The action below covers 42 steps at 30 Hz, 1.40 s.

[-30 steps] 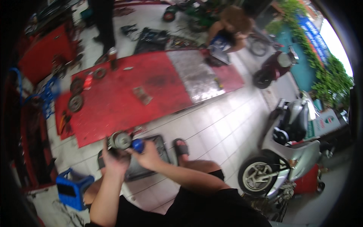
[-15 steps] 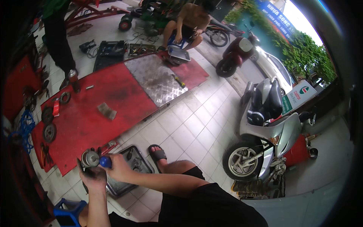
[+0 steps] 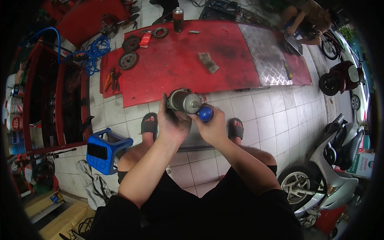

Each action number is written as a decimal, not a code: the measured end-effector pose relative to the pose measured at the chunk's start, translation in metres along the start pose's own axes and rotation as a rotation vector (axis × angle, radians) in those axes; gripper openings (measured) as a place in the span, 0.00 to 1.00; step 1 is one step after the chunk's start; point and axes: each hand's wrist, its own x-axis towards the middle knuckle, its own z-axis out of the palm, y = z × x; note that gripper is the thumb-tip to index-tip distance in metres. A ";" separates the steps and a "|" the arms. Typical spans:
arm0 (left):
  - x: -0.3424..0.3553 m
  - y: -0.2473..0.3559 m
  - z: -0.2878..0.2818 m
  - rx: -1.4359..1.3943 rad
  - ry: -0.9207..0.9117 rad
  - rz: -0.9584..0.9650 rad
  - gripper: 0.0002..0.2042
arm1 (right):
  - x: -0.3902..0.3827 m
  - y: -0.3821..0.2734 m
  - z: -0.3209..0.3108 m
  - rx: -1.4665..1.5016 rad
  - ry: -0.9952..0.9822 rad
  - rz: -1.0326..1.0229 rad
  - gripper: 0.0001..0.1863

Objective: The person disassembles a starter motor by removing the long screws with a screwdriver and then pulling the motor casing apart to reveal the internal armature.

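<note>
A dirty metal cylinder [image 3: 185, 101], which looks like a small motor with a rounded end cap, rests in my left hand [image 3: 175, 127]. The fingers of that hand are smeared black and curl round its left side and underside. My right hand [image 3: 214, 129] is closed round a tool with a rounded blue handle [image 3: 206, 114], held against the right side of the cylinder. The rest of the tool is hidden by the hand and the cylinder. Below my hands, between my feet, part of a grey tray's rim [image 3: 195, 149] shows.
Ahead lies a low red platform [image 3: 168, 64] bearing a spray can [image 3: 178, 20], rings, a wheel-like part [image 3: 128, 60], pliers [image 3: 112, 80] and a brown pad [image 3: 208, 63]. A blue stool [image 3: 122, 141] stands left, a scooter [image 3: 320, 180] right. Another person [image 3: 308, 24] crouches far right.
The view has swung left, bringing my hands from the lower left to the middle. Both hands still hold the cylinder and the blue-handled tool; the cylinder now shows more of its side.
</note>
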 end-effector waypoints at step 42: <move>0.010 -0.004 -0.015 0.011 -0.042 -0.050 0.25 | 0.008 0.013 -0.010 -0.041 0.000 -0.149 0.15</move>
